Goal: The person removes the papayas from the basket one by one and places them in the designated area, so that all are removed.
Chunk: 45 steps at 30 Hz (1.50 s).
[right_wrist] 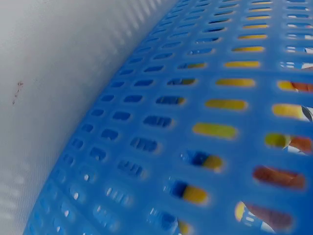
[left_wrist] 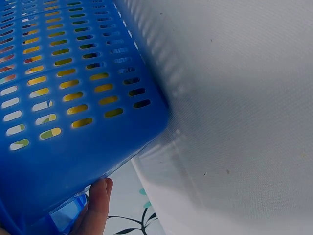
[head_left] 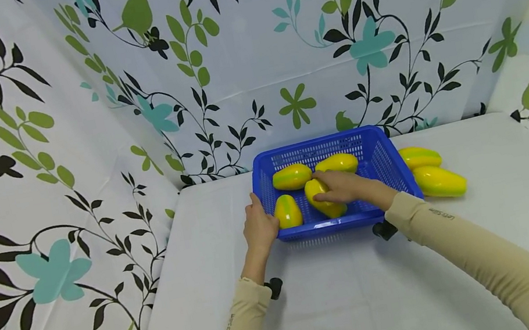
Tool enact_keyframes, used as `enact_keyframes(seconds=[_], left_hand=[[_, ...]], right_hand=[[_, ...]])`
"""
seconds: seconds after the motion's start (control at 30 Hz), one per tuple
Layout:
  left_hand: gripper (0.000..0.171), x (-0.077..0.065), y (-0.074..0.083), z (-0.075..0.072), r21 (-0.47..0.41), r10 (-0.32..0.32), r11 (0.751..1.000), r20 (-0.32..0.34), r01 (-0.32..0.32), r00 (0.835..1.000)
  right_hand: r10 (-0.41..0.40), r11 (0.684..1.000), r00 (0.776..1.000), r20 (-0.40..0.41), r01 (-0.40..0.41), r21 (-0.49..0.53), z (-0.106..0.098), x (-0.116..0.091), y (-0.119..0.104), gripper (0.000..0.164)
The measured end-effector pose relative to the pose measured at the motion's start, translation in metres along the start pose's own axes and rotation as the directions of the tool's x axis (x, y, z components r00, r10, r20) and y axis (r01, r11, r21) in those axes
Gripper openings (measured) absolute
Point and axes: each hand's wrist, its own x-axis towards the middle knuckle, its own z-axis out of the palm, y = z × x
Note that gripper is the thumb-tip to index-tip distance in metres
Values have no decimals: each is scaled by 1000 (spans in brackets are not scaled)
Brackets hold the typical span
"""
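A blue perforated plastic basket (head_left: 328, 227) stands on the white-covered table. At its left side my left hand (head_left: 259, 226) grips the rim; in the left wrist view a finger (left_wrist: 99, 200) lies against the basket wall (left_wrist: 73, 152). My right hand (head_left: 341, 185) reaches into the basket and grips a glossy yellow papaya (head_left: 328, 210), fingers over its top. Around that one lie three more: a back-left papaya (head_left: 292, 176), a back-right papaya (head_left: 337, 163) and a front-left papaya (head_left: 287, 211). The slotted wall (right_wrist: 234, 156) hides most of the right hand in the right wrist view.
To the basket's right, on the table (head_left: 373, 299), lie two more papayas: a rear one (head_left: 421, 157) with a green streak and a front one (head_left: 440, 181). A patterned curtain (head_left: 248, 73) hangs behind the table and along its left side.
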Motion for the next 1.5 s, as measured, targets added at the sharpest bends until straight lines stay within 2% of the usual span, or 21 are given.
enact_keyframes(seconds=[0.3, 0.77, 1.07, 1.23, 1.5], left_hand=[[75, 0, 0, -2, -1, 2, 1000, -8, -2, 1000], [74, -1, 1, -2, -2, -1, 1000, 4, 1, 1000], [75, -1, 2, 0, -4, 7, 1000, 4, -7, 1000], [75, -2, 3, -1, -3, 10, 1000, 1, -10, 1000], [74, -5, 5, -2, -18, 14, 1000, -4, -14, 1000]], right_hand=[[35, 998, 999, -25, -34, 44, -16, -14, 5, 67], [39, 993, 991, -124, -25, 117, -43, -43, 17, 70], [30, 990, 982, -185, -5, 138, -72, -65, 37, 71], [61, 986, 976, -207, -27, 166, -88, -78, 44, 71], [129, 978, 963, -237, -83, 193, -102, -99, 52, 70]])
